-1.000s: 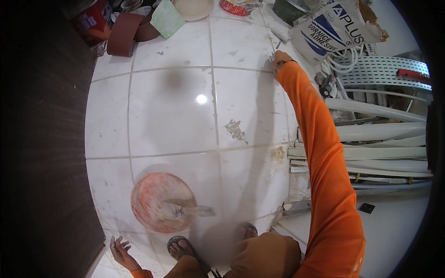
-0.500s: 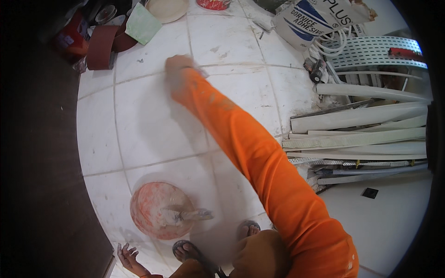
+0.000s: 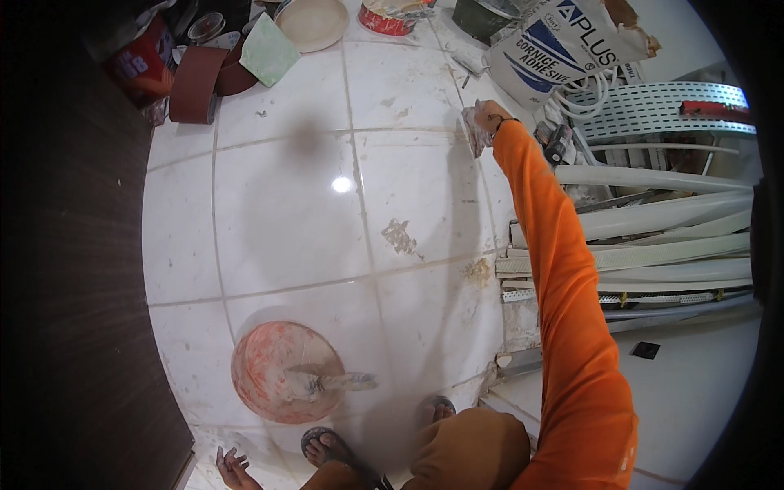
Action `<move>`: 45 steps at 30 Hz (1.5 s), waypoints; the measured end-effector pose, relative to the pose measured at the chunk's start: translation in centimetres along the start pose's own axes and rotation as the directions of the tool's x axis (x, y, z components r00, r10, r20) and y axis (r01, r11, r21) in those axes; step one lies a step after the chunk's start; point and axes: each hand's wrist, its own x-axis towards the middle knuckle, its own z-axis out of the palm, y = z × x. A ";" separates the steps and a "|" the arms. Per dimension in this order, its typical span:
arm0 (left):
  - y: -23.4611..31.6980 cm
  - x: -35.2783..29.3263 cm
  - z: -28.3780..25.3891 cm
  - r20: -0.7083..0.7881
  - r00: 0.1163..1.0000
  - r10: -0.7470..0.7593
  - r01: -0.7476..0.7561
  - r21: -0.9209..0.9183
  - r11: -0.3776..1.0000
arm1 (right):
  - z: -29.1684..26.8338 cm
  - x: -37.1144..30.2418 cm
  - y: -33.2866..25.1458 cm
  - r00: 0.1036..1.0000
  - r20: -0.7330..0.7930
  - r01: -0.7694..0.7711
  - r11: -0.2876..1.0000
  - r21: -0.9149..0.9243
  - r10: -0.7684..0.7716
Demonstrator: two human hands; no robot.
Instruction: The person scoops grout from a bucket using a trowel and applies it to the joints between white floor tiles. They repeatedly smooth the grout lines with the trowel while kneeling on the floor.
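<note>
Fingers of our right hand (image 3: 493,117) are closed on a pale flat thing (image 3: 473,135), smeared whitish; it is too small and blurred for us to say what it is. We hold it out at arm's length over the tiled floor (image 3: 286,212), and we cannot tell whether it touches the tiles. A dark band circles our right wrist, and an orange sleeve (image 3: 563,269) covers the arm. Our left hand (image 3: 233,469), low on the left, grips nothing; its fingers are loosely curled and parted, near a dark brown panel (image 3: 82,269).

Between our hands, nearer the left one, a round reddish dish (image 3: 255,367) sits on the floor, streaked with white paste. A paste-coated tool (image 3: 357,381) lies across it, its handle jutting past the rim on the right. Our feet (image 3: 328,447) stand close by, in dark sandals.

Beyond our right hand we see a torn white sack (image 3: 527,77), a dark green bucket (image 3: 482,20) and looped white cable (image 3: 586,106). White strips (image 3: 653,214) lie piled right of our arm. Along the far side are a red tub (image 3: 385,24), a beige basin (image 3: 312,26), a pale green square (image 3: 269,53) and a reddish-brown roll (image 3: 193,86).
</note>
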 end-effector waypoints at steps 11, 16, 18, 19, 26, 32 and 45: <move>-1.4 -0.8 -0.3 -0.071 0.990 -0.125 0.123 -0.039 0.992 | 1.6 1.4 -3.6 0.999 0.029 0.037 0.998 -0.053 -0.035; 3.3 1.7 2.3 -0.104 0.993 -0.059 0.055 -0.046 0.997 | 5.0 -2.0 -14.7 0.985 -0.120 0.119 0.993 -0.021 -0.121; 2.2 3.6 2.7 -0.099 0.995 0.032 -0.037 -0.043 0.998 | 4.4 -4.4 -20.7 0.988 -0.048 0.147 0.989 0.000 -0.146; 1.8 4.8 2.8 -0.094 0.992 0.079 -0.083 -0.044 0.996 | 4.6 -5.8 -23.4 0.985 -0.066 0.163 0.987 0.006 -0.162; 3.8 11.3 2.9 0.055 0.957 0.285 -0.287 0.022 0.958 | 2.8 -5.8 -24.5 0.883 0.031 0.467 0.884 0.015 -0.468; 2.9 6.8 -2.7 -0.132 0.982 0.138 -0.118 0.148 0.982 | -2.0 -4.3 -11.4 0.997 0.041 0.058 0.974 0.221 -0.069; 1.0 2.2 -0.5 -0.125 0.991 0.057 -0.060 -0.021 0.998 | 6.6 -18.0 -13.6 0.803 0.008 0.590 0.793 -0.154 -0.596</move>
